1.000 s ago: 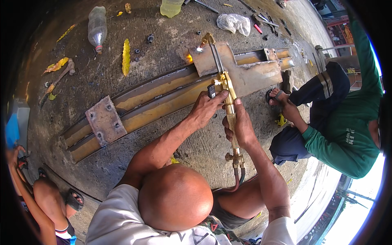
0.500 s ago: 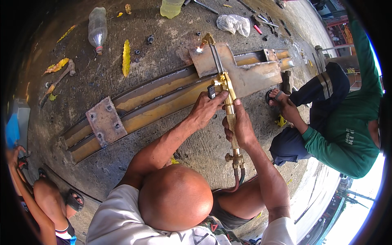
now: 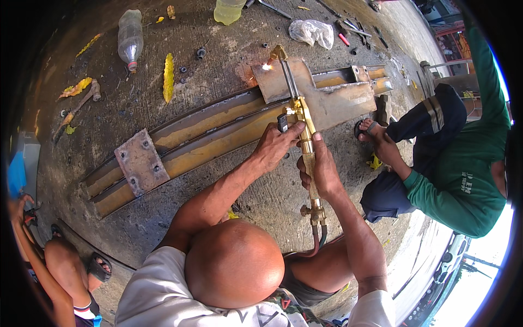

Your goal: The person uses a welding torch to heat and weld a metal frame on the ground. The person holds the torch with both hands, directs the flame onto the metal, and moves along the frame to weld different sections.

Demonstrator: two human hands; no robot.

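Note:
A brass cutting torch [image 3: 306, 128] runs upward from my hands. Around its handle my right hand [image 3: 322, 166] is closed, thumb lying along the top. My left hand [image 3: 277, 144] grips the torch body farther forward, by the valves; a small black object [image 3: 282, 123] sticks up beside its fingers. The angled torch head [image 3: 278, 53] hangs over the left part of a flat steel plate [image 3: 340, 103]. A bright flame [image 3: 267, 67] burns at its tip near the plate's edge. Beneath the plate lie long, rusty steel channels [image 3: 212, 133].
A bolted square plate [image 3: 142, 162] sits across the channels' left end. Hoses [image 3: 315, 240] trail from the torch. At right a person in green [image 3: 457, 180] crouches close by; another person [image 3: 65, 267] is at left. Bottles [image 3: 130, 41], a hammer [image 3: 79, 109] and a plastic bag [image 3: 311, 34] lie beyond.
An orange glow with sparks now shows on the ground beside the plate's left edge. My hands and the torch have hardly moved.

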